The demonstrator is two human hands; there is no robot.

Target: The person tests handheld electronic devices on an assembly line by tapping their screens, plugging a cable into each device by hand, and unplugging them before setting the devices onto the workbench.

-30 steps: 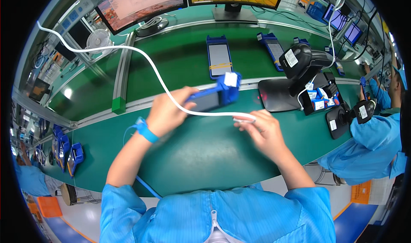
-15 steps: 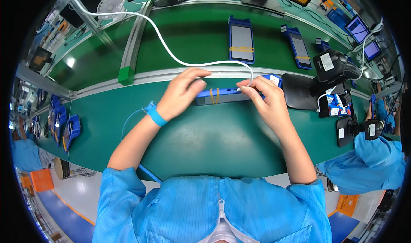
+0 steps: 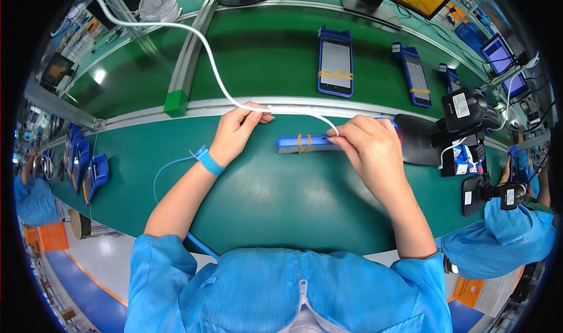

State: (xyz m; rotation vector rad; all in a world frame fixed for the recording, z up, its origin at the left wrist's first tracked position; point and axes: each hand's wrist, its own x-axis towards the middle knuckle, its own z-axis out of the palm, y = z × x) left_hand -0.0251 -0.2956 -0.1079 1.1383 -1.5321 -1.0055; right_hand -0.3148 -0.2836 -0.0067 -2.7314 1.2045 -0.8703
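Note:
A blue-edged handheld terminal (image 3: 321,143) with a yellow rubber band around it lies in front of me on the green bench, its narrow side toward me. My right hand (image 3: 375,148) pinches the end of a white cable (image 3: 218,73) at that side; the fingers hide the plug, so I cannot tell if it is in the port. Farther along the same cable, my left hand (image 3: 233,134) holds it between thumb and fingers near the metal rail. A blue wrist strap (image 3: 210,161) with a coiled cord is on my left wrist.
Beyond the rail (image 3: 205,107), banded terminals (image 3: 335,63) lie on a green surface. To the right stand a black scanner on its stand (image 3: 466,111) and a box of small packets (image 3: 466,160). More terminals (image 3: 95,177) stand at the left. A co-worker in blue (image 3: 498,239) is at right.
My left hand has moved from beside the terminal to the white cable and closed on it. The right hand stays at the cable's end, turned more palm-down. The view has shifted slightly.

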